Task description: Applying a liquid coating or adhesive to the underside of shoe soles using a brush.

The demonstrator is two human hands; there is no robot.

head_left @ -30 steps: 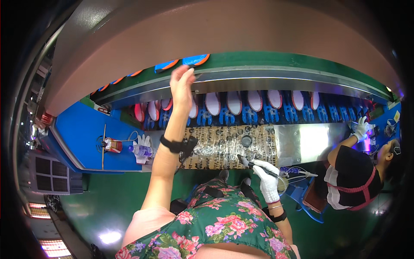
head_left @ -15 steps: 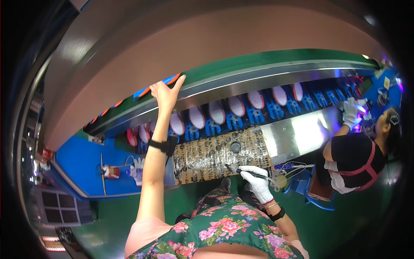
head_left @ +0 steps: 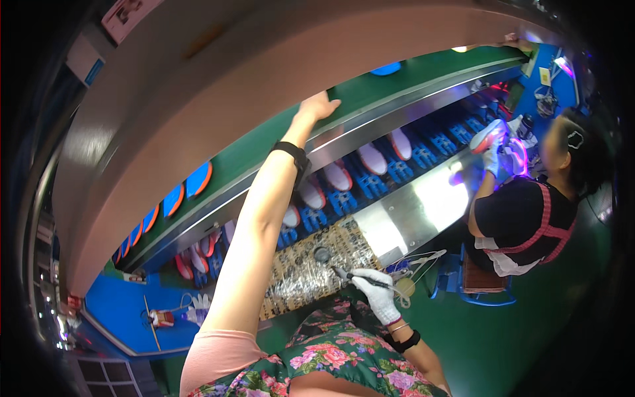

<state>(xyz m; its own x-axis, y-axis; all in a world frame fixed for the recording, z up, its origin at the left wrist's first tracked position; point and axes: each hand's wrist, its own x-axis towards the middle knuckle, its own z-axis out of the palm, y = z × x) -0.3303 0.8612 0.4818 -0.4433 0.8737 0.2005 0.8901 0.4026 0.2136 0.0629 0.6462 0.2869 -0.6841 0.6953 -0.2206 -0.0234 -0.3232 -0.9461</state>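
a wide, tilted fisheye view down over a shoe factory line. largest is a grey curved hood point(head_left: 218, 86) arching over the top, and under it a green upper conveyor belt point(head_left: 423, 83) carrying blue and orange soles point(head_left: 187, 190). below that runs a steel rail, then a lower line of blue holders point(head_left: 370, 185) with shoes set sole-up, white and pink, so their undersides face the workers.

the person's bare left arm stretches far up across the picture, a black band at the wrist. the left hand point(head_left: 318, 106) lies flat and unclenched, fingers extended, on the edge of the green belt; it grips nothing, and seems to rest there as a reach or a brace. a single blue sole point(head_left: 386, 68) lies further along the belt, apart from the hand.

the right hand point(head_left: 378, 294), in a white glove, is closed round a thin dark brush or pen-like tool point(head_left: 360, 278), held like a pencil with its tip aimed at a small round pot point(head_left: 322, 254). the pot sits on a work surface covered in patterned paper point(head_left: 301, 274), probably to catch drips.

to the right a seated co-worker in a black top with a red-trimmed apron holds a pink and white shoe point(head_left: 490, 135) in gloved hands under a purple light. at lower left, a blue bench point(head_left: 122, 311) bears spare white gloves point(head_left: 198, 306). the outstretched arm hides part of the lower shoe line.
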